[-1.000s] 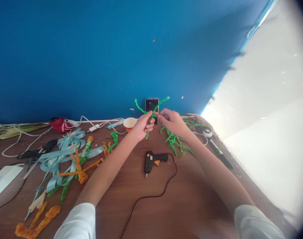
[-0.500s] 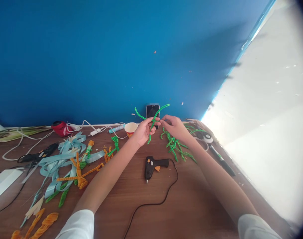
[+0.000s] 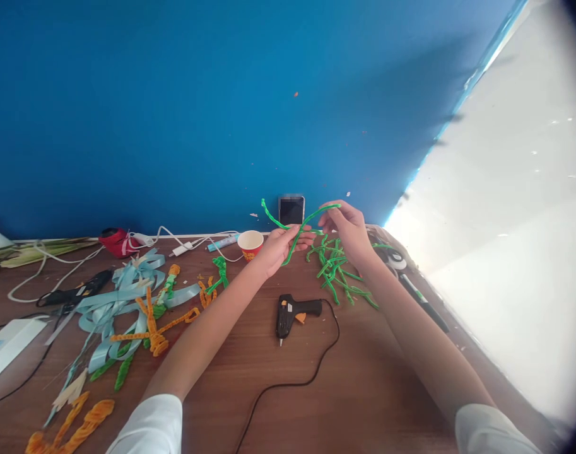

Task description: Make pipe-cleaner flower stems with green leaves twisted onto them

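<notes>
Both hands are raised over the far side of a wooden table (image 3: 363,391). My left hand (image 3: 281,246) pinches the crossing point of two green pipe cleaners (image 3: 303,228), which fan out above it. My right hand (image 3: 347,228) is closed on the upper right end of one of them. Just beneath my right hand lies a loose pile of green pipe cleaners (image 3: 337,271).
A black glue gun (image 3: 294,312) with its cord lies in the middle. A paper cup (image 3: 250,244) and a phone (image 3: 291,210) stand at the blue wall. Light blue ribbons (image 3: 122,296), orange pipe cleaners (image 3: 150,325), cables and a white box (image 3: 6,343) lie left. A pen (image 3: 423,301) lies right.
My right hand has slid up and to the right along the pipe cleaner, drawing its end outward. My left hand keeps its pinch at the crossing.
</notes>
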A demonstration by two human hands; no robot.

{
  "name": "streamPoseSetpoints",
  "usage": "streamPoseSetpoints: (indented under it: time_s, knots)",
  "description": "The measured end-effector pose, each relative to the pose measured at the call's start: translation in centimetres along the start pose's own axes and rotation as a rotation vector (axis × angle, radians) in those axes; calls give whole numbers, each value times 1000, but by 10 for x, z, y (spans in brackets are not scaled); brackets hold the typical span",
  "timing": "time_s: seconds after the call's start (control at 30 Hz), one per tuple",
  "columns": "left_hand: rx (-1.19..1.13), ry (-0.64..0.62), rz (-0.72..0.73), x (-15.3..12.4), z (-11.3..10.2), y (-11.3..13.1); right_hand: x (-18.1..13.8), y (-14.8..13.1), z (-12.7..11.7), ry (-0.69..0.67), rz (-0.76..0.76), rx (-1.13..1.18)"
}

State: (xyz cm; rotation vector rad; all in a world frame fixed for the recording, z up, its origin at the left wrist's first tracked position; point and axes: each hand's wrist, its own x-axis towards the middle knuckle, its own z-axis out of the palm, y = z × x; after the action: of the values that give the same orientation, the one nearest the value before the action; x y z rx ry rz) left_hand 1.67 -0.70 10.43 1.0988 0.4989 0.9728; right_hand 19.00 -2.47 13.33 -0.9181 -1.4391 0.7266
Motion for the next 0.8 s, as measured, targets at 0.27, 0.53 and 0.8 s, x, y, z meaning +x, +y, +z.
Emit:
streamPoseSetpoints:
  time_s: [0.27, 0.53, 0.8]
  knots:
    - [-15, 30, -2, 1, 0, -3, -5, -15, 4, -258, 74, 24]
    - [-73, 129, 16, -1, 2, -2, -13, -18, 10, -472, 63, -179]
    - [-72, 129, 109, -1, 6, -5, -15, -11, 16, -438, -58, -413]
